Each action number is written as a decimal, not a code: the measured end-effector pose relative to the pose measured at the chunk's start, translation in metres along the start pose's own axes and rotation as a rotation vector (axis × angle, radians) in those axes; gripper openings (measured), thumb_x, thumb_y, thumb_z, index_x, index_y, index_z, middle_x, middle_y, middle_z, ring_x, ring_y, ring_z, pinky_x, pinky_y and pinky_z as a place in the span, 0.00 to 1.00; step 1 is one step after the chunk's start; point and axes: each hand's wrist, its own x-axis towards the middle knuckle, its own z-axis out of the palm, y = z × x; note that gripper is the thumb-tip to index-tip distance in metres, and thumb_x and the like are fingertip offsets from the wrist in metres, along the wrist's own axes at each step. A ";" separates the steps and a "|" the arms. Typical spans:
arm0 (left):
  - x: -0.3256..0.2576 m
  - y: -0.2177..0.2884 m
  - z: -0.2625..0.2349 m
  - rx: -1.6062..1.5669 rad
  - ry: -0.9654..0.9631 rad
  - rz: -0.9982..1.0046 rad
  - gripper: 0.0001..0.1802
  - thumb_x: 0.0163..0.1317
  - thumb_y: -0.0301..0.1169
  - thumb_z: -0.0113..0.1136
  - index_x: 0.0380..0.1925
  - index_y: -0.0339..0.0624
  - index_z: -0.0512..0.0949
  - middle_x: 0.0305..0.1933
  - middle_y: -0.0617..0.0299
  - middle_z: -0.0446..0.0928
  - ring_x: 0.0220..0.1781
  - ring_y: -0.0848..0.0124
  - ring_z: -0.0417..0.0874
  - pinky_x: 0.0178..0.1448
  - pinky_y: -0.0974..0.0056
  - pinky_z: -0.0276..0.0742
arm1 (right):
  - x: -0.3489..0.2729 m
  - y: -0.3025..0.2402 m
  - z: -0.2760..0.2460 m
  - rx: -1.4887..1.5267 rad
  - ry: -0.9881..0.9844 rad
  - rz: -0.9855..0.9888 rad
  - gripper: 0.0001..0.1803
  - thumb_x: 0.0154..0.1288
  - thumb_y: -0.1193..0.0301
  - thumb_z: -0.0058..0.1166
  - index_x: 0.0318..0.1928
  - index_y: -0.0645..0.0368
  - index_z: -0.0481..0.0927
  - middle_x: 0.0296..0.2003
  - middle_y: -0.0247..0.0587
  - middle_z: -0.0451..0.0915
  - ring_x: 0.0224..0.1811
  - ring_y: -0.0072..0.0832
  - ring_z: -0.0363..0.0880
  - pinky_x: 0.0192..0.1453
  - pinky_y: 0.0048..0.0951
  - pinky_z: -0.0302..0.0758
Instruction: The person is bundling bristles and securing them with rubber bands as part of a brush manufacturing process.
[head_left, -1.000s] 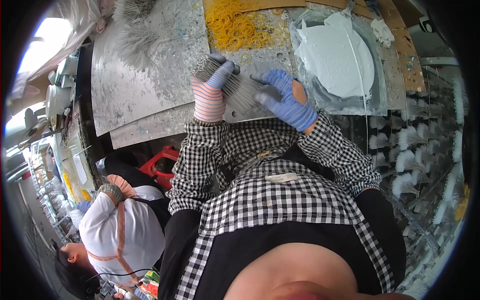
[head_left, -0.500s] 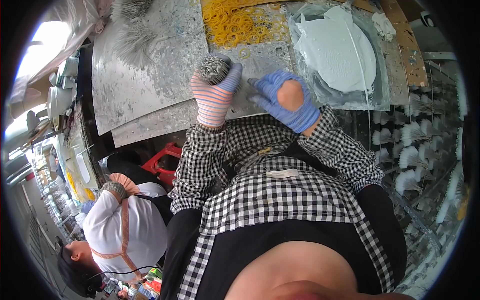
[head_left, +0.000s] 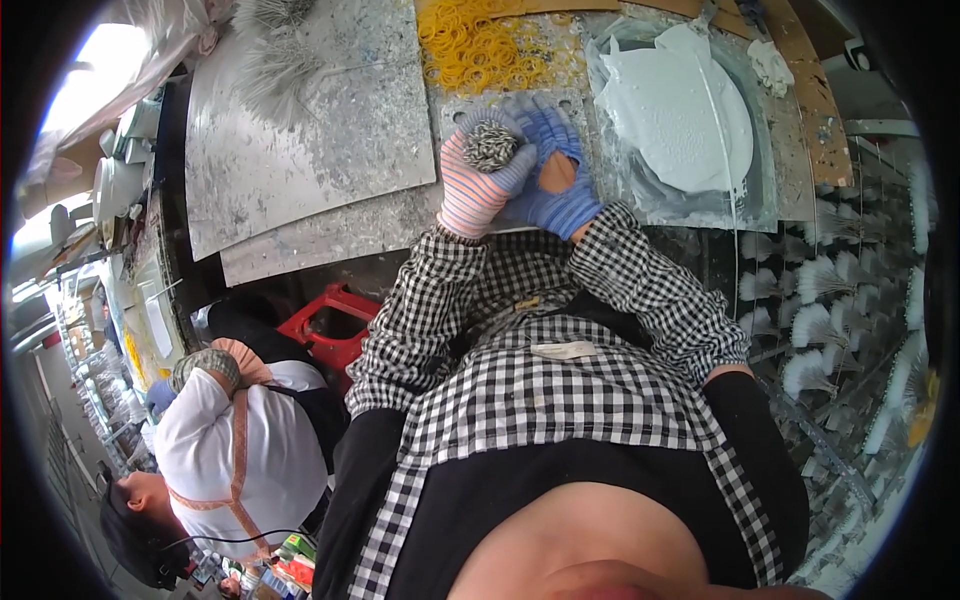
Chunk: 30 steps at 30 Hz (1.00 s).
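My left hand point(head_left: 478, 190), in a pink-and-blue striped glove, is closed around a bundle of thin strands point(head_left: 490, 148). The bundle's packed, speckled grey-and-white end points up out of the grip. Against its right side lies my right hand point(head_left: 553, 165), in a blue glove with a round hole that bares the back of the hand. The right fingers are stretched out away from me beside the bundle; whether they press on it I cannot tell. Both hands are over the near part of the paint-spattered grey board point(head_left: 320, 150).
Yellow rubber bands point(head_left: 480, 50) lie heaped beyond my hands. Wispy grey-white tufts point(head_left: 275, 75) rest at the far left. To the right sits a tray of white paste point(head_left: 680, 115), and racks of white tufts point(head_left: 820, 310) stand lower right. A co-worker point(head_left: 240, 450) sits left beside a red stool point(head_left: 335, 325).
My left hand has moved right with the bundle. My right hand has come in from the right and now meets the left hand; they were apart before.
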 end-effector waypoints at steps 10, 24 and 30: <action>-0.026 0.062 0.017 -0.433 -0.094 -0.129 0.34 0.48 0.28 0.79 0.55 0.41 0.73 0.49 0.58 0.81 0.56 0.66 0.81 0.63 0.60 0.78 | -0.019 -0.042 -0.038 0.999 -0.061 0.063 0.51 0.56 0.55 0.72 0.75 0.53 0.57 0.68 0.46 0.69 0.73 0.40 0.66 0.78 0.41 0.62; -0.039 0.073 -0.006 0.385 -0.270 0.477 0.17 0.54 0.13 0.63 0.44 0.35 0.77 0.36 0.56 0.82 0.36 0.67 0.86 0.42 0.64 0.85 | -0.014 -0.020 -0.077 0.538 -0.158 -0.194 0.59 0.36 0.57 0.81 0.71 0.58 0.65 0.66 0.51 0.70 0.71 0.47 0.67 0.78 0.49 0.59; -0.008 0.010 0.009 0.306 -0.026 0.362 0.18 0.51 0.15 0.68 0.42 0.37 0.76 0.39 0.57 0.82 0.42 0.69 0.85 0.49 0.65 0.82 | -0.005 -0.007 -0.022 0.260 -0.038 -0.083 0.51 0.47 0.53 0.70 0.72 0.55 0.65 0.68 0.52 0.68 0.72 0.51 0.63 0.81 0.51 0.51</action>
